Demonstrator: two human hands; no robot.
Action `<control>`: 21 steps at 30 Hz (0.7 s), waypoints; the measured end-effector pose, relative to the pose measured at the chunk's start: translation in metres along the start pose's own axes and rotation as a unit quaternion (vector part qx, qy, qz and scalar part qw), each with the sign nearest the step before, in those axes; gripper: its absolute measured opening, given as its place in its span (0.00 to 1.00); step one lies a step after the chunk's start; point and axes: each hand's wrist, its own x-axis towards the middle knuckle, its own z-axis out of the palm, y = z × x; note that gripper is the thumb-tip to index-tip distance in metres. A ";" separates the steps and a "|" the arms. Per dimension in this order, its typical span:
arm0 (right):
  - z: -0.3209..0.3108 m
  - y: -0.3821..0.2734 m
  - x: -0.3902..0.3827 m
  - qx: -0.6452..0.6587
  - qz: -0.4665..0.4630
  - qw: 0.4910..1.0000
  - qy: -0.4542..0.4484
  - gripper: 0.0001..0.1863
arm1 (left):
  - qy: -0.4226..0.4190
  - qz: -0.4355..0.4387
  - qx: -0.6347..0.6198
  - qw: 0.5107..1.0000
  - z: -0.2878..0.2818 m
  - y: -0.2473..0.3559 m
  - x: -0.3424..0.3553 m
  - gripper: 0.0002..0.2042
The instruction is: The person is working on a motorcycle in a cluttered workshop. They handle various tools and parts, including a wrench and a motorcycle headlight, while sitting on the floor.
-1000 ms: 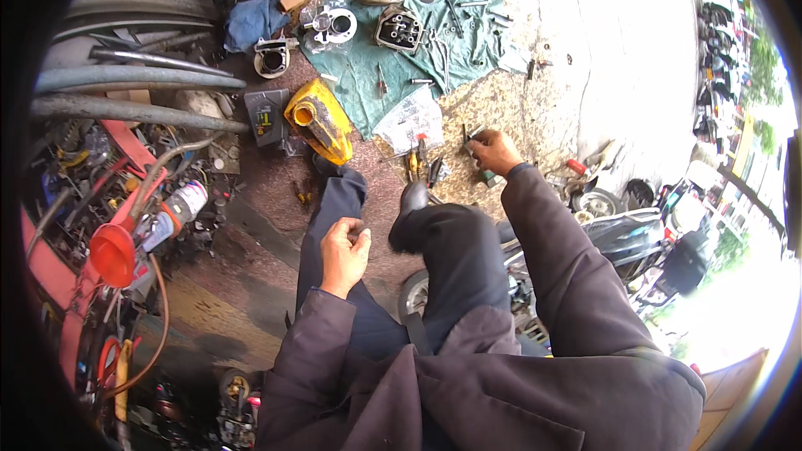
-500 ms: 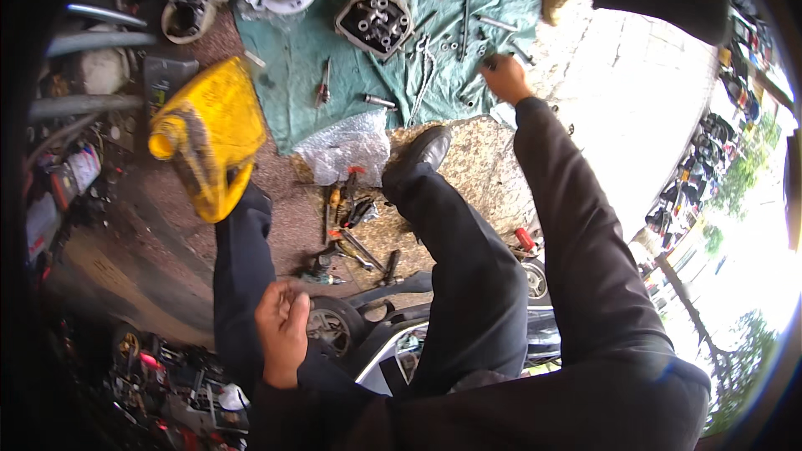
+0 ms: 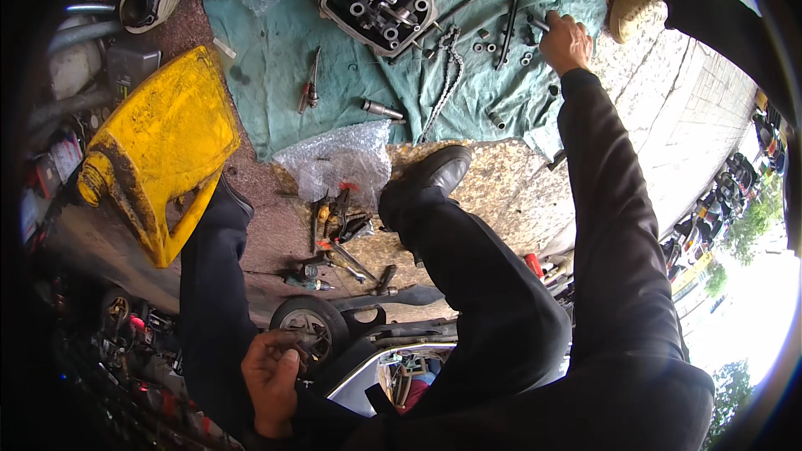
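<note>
Where the right hand [image 3: 570,45] is: far right, touching a metal tube [image 3: 539,24] on green cloth [image 3: 276,75]; can't tell if gripped.
Left hand [image 3: 272,380]: near left, half curled; can't tell if holding anything.

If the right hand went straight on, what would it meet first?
The right hand seems to touch a metal cylinder; past that, likely the long dark rod on the green cloth, depth unclear.

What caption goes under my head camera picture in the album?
Right hand at a metal tube above a green cloth with engine parts.
</note>
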 end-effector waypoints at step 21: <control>-0.401 -0.297 -0.395 0.794 0.050 0.517 -0.315 0.09 | -0.158 0.316 0.270 0.896 -0.146 0.077 -0.107 0.20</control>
